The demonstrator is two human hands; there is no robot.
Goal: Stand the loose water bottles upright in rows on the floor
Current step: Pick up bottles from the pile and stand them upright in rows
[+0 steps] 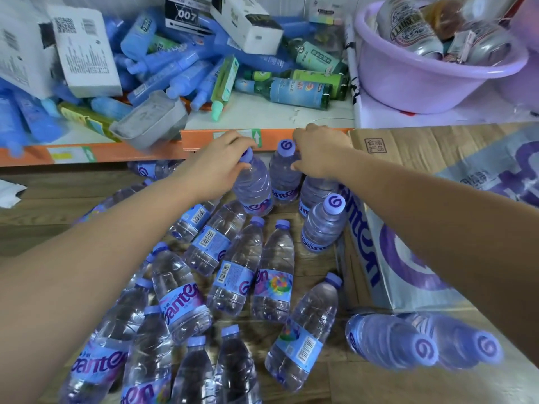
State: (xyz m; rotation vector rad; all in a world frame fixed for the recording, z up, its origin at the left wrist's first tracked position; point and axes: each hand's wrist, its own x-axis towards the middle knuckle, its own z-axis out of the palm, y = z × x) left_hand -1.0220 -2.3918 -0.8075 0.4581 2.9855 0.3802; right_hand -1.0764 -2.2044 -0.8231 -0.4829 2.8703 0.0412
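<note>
Clear water bottles with purple caps and blue labels cover the wooden floor [43, 225]. My left hand [217, 167] grips the neck of a slightly tilted bottle [253, 188] just below the orange shelf edge. My right hand [319, 153] holds the top of another bottle [316, 189] whose cap it hides, right beside an upright bottle [284, 173]. One more upright bottle [323, 225] stands in front of these, against the cardboard box. Several loose bottles [239, 266] lie on their sides nearer to me, and two bottles [390, 339] stand upright at the lower right.
A cardboard box [408, 275] printed with purple letters lies on the right. An orange-edged shelf [204, 142] at the back holds blue tubes, green bottles and white cartons. A purple plastic basin [423, 80] with cans sits at the upper right.
</note>
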